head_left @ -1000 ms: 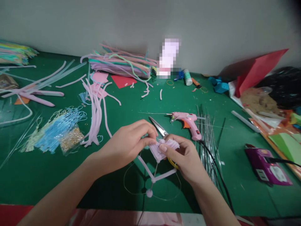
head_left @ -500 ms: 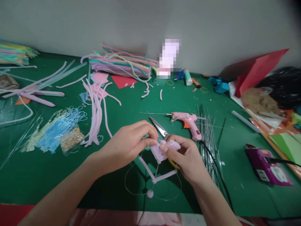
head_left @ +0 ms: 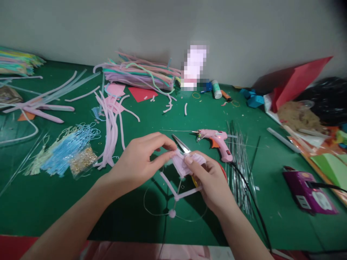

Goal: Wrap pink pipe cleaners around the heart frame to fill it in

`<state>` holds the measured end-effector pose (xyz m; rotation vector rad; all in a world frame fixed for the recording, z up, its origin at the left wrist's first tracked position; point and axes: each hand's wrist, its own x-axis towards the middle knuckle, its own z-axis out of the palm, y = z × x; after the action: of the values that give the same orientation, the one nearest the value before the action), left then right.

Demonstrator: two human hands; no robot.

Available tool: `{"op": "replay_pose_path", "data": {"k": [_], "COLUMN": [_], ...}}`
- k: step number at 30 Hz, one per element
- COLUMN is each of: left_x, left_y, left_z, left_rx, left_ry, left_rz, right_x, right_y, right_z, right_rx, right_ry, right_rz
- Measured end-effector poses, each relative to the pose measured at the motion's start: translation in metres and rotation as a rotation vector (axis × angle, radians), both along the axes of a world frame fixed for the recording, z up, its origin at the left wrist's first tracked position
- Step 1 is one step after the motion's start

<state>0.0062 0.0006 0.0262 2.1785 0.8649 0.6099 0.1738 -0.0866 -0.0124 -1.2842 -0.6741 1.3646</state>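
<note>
Between my two hands is a pale lilac fuzzy piece (head_left: 181, 164), folded or layered. My left hand (head_left: 145, 157) pinches its upper left corner with thumb and finger. On its right side my right hand (head_left: 210, 180) grips it, thumb on top. Beneath it hangs a wire stem with a lilac V-shaped part (head_left: 176, 197), a small lilac ball (head_left: 172, 213) and thin wire loops. Scissors (head_left: 181, 144) lie behind the piece, their handles partly hidden by my right hand. Just beyond, a pink glue gun (head_left: 217, 139) rests on the green table (head_left: 151, 119).
Lilac pipe cleaners (head_left: 110, 133), blue tassels (head_left: 67, 148) and a bag of gold beads (head_left: 82, 160) lie left. Metal wires (head_left: 242, 173), a black cable and a purple power box (head_left: 309, 191) are right. A pipe-cleaner bundle (head_left: 141, 74) sits at the back.
The lilac piece and hanging wire parts have risen slightly. My left hand has shifted a little left and up, now at the piece's corner. More of the scissors' red handle shows.
</note>
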Motion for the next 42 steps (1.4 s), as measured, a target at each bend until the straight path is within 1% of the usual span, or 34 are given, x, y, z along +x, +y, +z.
{"op": "replay_pose_path", "data": {"k": [3,6,10,12,15,17,21,23,26,29,32,35,38,40,42], "left_x": [0.0,0.0,-0.001,-0.001,-0.001,-0.002,-0.006,-0.009,-0.01,-0.007,-0.003,-0.001,0.0,0.0,0.0], "left_y": [0.001,0.0,-0.003,-0.003,0.002,0.009,0.025,0.033,0.041,0.042,0.038,0.035,0.036,0.037,0.036], "left_z": [0.0,0.0,0.0,0.002,0.007,0.013,0.025,0.027,0.02,0.004,-0.012,-0.02,-0.018,-0.011,0.0], "left_rx": [0.034,0.032,-0.012,-0.077,-0.264,-0.439,-0.713,-0.852,-1.066,-1.304,-1.433,-1.441,-1.368,-1.259,-1.061], "left_ry": [-0.003,0.018,0.056,0.084,0.121,0.157,0.166,0.126,0.065,-0.06,-0.174,-0.23,-0.224,-0.181,-0.121], "left_rz": [-0.004,-0.009,0.006,0.011,-0.024,-0.078,-0.175,-0.256,-0.332,-0.367,-0.368,-0.355,-0.351,-0.333,-0.268], "right_x": [0.0,0.003,0.007,0.007,0.007,0.006,0.003,0.001,0.0,0.0,0.001,0.002,0.001,0.0,-0.001], "right_y": [0.003,0.006,0.01,0.01,0.011,0.01,0.01,0.01,0.011,0.01,0.01,0.01,0.01,0.011,0.011], "right_z": [0.0,0.002,0.006,0.007,0.008,0.009,0.014,0.016,0.017,0.016,0.017,0.019,0.023,0.025,0.026], "right_rx": [0.01,0.035,0.044,0.03,-0.02,-0.037,-0.009,0.015,0.061,0.096,0.107,0.105,0.095,0.082,0.069], "right_ry": [-0.023,-0.118,-0.22,-0.261,-0.321,-0.323,-0.233,-0.195,-0.171,-0.173,-0.191,-0.218,-0.259,-0.3,-0.347], "right_rz": [0.044,0.087,0.127,0.136,0.202,0.276,0.368,0.389,0.408,0.394,0.35,0.315,0.296,0.263,0.21]}}
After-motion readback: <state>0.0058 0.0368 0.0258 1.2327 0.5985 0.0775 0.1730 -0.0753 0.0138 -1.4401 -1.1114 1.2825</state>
